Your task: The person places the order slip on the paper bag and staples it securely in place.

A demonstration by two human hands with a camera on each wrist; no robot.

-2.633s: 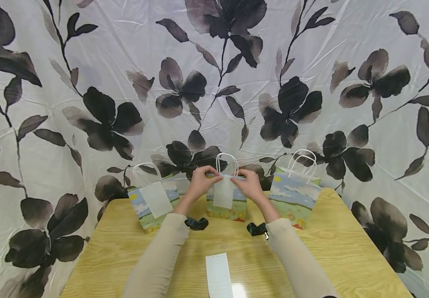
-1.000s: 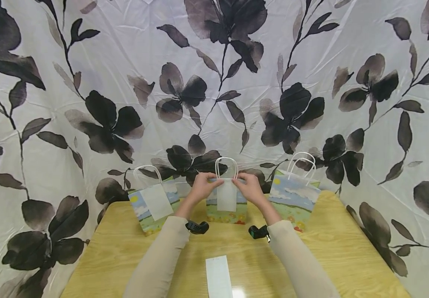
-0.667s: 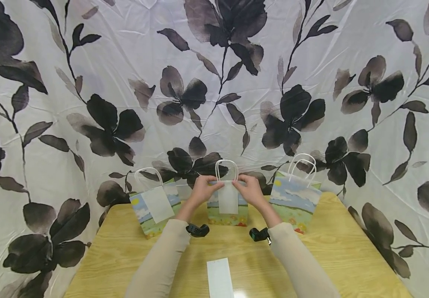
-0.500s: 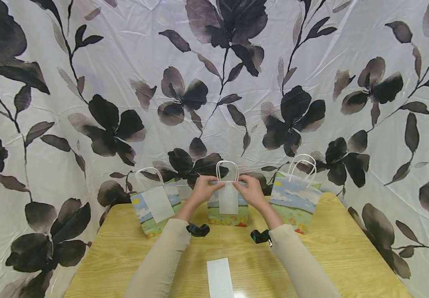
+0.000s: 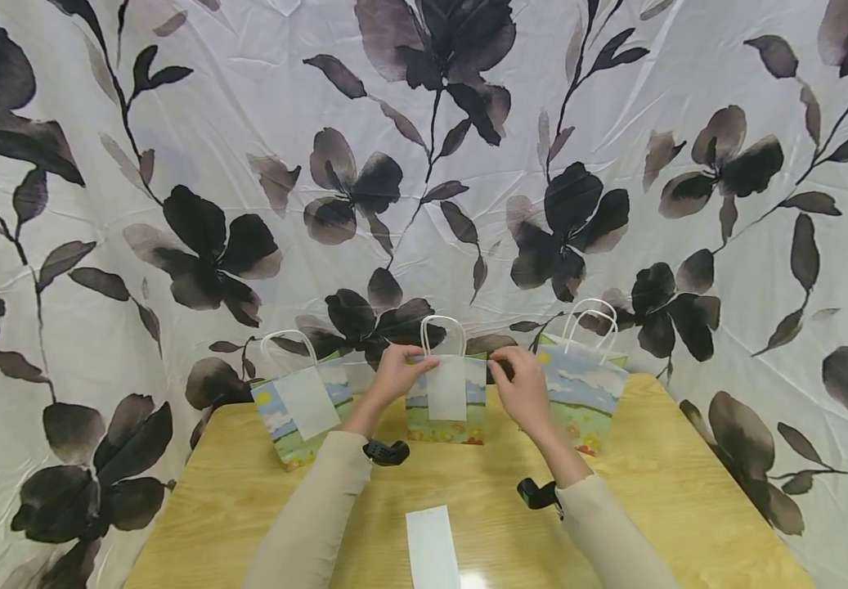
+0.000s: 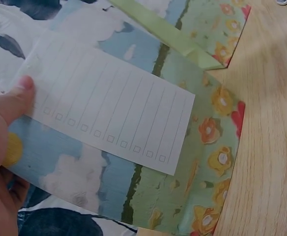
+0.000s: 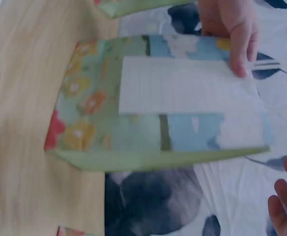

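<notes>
The middle paper gift bag (image 5: 475, 405), printed with sky and flowers, stands upright with white handles. A white checklist sheet (image 6: 114, 103), with ruled lines and small boxes, lies against its front below the handles. My left hand (image 5: 397, 375) pinches sheet and bag together at the top edge; its thumb (image 6: 23, 93) presses the sheet and the other fingers are behind the bag. My right hand (image 5: 525, 388) is just right of the bag's top right corner. In the right wrist view its fingers (image 7: 283, 196) are loosely bent, off the bag, with nothing in them.
A matching gift bag (image 5: 272, 417) with its own white sheet (image 5: 308, 402) stands tilted at left. Another gift bag (image 5: 578, 401) without a sheet stands at right. A further white sheet (image 5: 432, 546) lies on the wooden table (image 5: 541, 548) near me. Floral cloth (image 5: 424, 254) hangs behind.
My right hand has let go of the sheet's and bag's top edge and moved right. My left hand keeps its pinch. Earlier, the sheet was also shifted slightly right on the bag and straightened.
</notes>
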